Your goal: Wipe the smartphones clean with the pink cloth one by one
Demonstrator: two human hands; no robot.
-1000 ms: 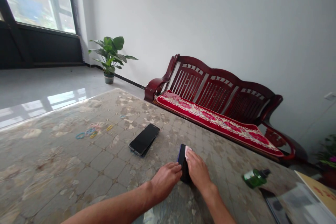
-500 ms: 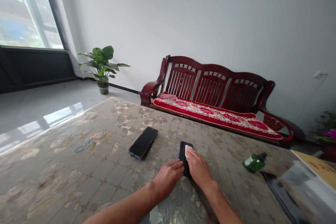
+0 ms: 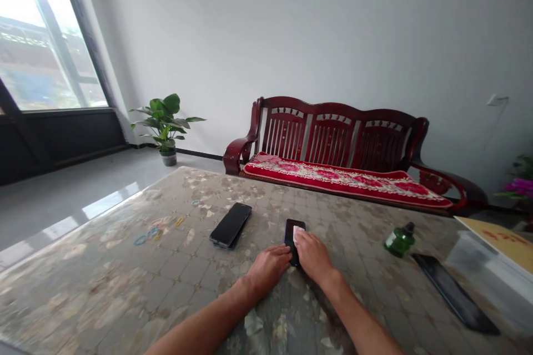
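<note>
A dark smartphone (image 3: 289, 231) lies flat on the patterned table cover (image 3: 175, 266), straight in front of me. My left hand (image 3: 268, 269) holds the phone's left edge with its fingers, steadying it against the table. In my right hand (image 3: 313, 256) is a small white wipe (image 3: 297, 231), pressed onto the phone's screen. The fingers of that hand hide part of the wipe and of the phone. To the left, a black phone (image 3: 231, 224) rests at a slight offset on another flat item, mostly hidden under it.
Coloured rubber bands (image 3: 155, 231) lie at the left. On the right stand a green bottle (image 3: 400, 240), a long black object (image 3: 456, 294) and a clear plastic box (image 3: 483, 272) with a yellowish board (image 3: 497, 236). A red wooden bench (image 3: 333, 133) is beyond the table.
My view has tilted up and shifted a little, bringing a picture frame into sight. Both hands stay at the phone, and the wipe remains on its screen.
</note>
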